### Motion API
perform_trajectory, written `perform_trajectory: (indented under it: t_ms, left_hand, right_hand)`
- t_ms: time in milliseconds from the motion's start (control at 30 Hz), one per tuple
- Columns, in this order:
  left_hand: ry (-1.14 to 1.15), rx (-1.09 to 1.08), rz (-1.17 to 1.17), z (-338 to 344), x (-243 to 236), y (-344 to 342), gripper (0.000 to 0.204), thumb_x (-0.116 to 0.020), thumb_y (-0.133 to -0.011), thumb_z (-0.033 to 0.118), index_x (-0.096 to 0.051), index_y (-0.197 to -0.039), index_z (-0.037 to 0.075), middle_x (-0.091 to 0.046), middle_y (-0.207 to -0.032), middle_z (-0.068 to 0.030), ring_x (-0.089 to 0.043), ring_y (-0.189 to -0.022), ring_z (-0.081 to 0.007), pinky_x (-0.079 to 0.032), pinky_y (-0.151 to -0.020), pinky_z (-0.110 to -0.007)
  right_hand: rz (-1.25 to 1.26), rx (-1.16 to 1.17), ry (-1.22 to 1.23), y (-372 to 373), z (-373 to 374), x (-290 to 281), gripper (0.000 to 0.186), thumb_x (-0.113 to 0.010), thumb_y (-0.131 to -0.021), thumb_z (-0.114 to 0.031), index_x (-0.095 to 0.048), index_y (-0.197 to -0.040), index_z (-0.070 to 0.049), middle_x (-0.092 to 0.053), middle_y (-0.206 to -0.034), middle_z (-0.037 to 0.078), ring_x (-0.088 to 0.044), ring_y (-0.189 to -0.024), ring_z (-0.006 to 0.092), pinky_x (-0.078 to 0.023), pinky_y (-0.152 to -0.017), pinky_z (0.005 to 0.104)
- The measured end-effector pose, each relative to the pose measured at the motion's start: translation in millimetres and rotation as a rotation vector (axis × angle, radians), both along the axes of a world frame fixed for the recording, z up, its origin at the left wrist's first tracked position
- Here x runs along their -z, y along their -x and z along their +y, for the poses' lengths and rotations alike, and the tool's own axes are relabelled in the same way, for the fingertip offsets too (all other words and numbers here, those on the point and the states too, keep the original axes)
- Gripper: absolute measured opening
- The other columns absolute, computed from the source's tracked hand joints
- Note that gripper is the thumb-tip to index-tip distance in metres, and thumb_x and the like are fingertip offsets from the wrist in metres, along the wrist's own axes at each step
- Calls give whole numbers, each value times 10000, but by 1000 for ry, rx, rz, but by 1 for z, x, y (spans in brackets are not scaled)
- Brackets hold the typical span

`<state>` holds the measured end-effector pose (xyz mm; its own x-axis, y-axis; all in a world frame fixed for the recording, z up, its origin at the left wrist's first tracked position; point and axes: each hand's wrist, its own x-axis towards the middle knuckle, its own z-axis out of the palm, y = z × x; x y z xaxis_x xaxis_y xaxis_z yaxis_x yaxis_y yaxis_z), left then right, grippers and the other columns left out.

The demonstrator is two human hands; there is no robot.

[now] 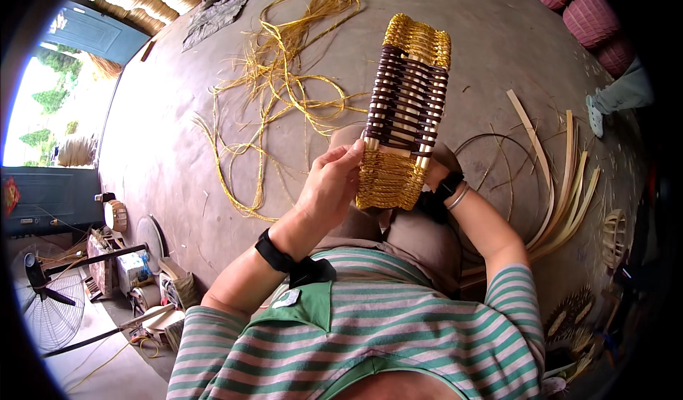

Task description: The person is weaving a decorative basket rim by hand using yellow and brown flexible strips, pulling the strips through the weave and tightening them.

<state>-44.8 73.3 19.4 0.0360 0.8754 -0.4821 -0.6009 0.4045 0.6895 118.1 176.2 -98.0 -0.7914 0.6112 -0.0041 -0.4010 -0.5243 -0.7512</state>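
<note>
A long woven piece is held up in front of me, slanting slightly to the right at its far end. Dark brown strands wrap pale strips along its middle, and shiny gold weaving covers both ends. My left hand grips its left edge near the lower gold band, thumb pressed on the front and the other fingers mostly behind. At the lower right edge, my right hand is partly behind the piece, so its fingers are hidden. Both wrists wear black bands.
Loose gold strands sprawl over the concrete floor at the far left. Pale flat strips curve along the right. A standing fan is at the lower left, pink woven baskets at the far right, near another person's foot.
</note>
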Motion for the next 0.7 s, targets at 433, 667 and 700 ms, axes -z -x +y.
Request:
perform_trajectory:
  t_ms: [433, 667, 700]
  left_hand:
    - [-111, 110, -255, 5, 1, 9, 363, -531, -918, 197, -490, -1247, 49, -584, -1171, -56, -529, -1118, -186, -397, -979, -360]
    - [-65, -35, -6, 2, -5, -1, 238, -564, -901, 182, -612, -1023, -17, -653, -974, -85, -625, -892, -187, -483, -818, -302]
    - [-62, -48, 14, 2, -9, -2, 227, -580, -892, 171, -610, -1014, -19, -653, -958, -86, -625, -874, -179, -484, -797, -294]
  right_hand:
    - [181, -39, 102, 32, -5, -51, 307, -606, -874, -151, -542, -1133, 0, -563, -1082, 100, -552, -1021, 177, -471, -913, 317]
    - [-473, 414, -759, -18, 3, 6, 260, -596, -890, -143, -556, -1107, -6, -604, -1065, 78, -587, -968, 173, -488, -852, 300]
    - [-657, 535, -855, -36, 6, -3, 200, -583, -896, -125, -575, -1051, 0, -620, -993, 63, -591, -891, 153, -491, -788, 282]
